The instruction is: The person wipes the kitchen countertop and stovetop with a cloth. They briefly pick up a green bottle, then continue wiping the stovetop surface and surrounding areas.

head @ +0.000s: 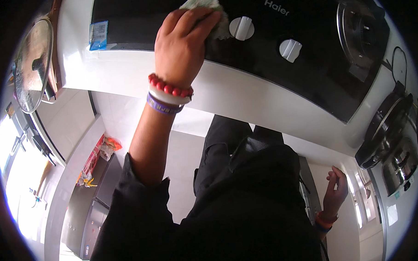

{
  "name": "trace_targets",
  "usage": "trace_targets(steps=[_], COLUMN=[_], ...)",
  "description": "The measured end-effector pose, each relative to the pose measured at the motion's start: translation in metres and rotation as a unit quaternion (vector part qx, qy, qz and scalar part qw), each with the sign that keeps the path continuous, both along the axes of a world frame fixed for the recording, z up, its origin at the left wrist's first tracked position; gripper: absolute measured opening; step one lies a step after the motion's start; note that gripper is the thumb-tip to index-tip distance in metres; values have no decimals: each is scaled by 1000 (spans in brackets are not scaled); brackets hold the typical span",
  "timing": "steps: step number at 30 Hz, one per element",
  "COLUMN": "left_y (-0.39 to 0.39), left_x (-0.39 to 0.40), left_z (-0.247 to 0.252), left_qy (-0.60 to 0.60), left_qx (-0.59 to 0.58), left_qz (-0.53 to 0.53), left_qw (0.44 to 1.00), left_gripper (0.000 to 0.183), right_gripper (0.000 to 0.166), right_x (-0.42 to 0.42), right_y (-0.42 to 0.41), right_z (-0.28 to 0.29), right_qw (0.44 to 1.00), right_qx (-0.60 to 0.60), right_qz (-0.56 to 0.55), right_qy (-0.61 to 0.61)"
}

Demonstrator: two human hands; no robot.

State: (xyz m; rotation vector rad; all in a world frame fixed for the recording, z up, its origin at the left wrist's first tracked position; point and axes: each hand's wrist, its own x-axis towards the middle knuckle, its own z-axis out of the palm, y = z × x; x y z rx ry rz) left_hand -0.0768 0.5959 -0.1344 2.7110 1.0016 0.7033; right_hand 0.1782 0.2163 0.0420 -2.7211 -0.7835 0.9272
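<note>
My left hand (183, 40) is pressed palm down on a greenish-white cloth (202, 0), with its fingers bent over it. The cloth lies against the black glass surface of a Haier gas cooktop (248, 63), near its front edge. Just right of the cloth sits a silver-white control knob (241, 28); a second knob (290, 50) is farther right. Red beads and other bands circle my left wrist. Low at my right side, away from the counter, my right hand (336, 186) hangs with loosely bent fingers and nothing in it.
A blue-edged label (98, 35) sticks to the cooktop's left front corner. At far left is a glass lid (34, 67). A dark pan (383, 121) and a shiny metal pot (400, 168) stand on the right counter. Behind me at left is a grey refrigerator (94, 220) with bags on top.
</note>
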Motion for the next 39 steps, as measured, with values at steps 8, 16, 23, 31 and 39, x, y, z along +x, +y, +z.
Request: trace_targets(steps=[8,16,23,31,39], left_y=[-27,34,47,42,61], left_x=[-23,8,33,-8,44], left_z=[18,12,8,27,24], left_qy=[11,-42,-55,12,30], left_qx=[-88,-96,-100,-124,-94], left_qz=[6,-51,-122,-74,-149], left_qw=[996,993,986,989,984], left_gripper=[36,37,40,40,36], right_gripper=[20,18,17,17,18], right_x=[1,10,9,6,7], right_y=[-1,-13,-10,-22,-25], right_z=[-3,-2,1,-5,-4], right_qw=[1000,999,999,999,999], right_qx=[-22,-26,7,-16,-7], right_qz=[7,-27,-23,-44,-25], right_qy=[-3,6,24,18,20])
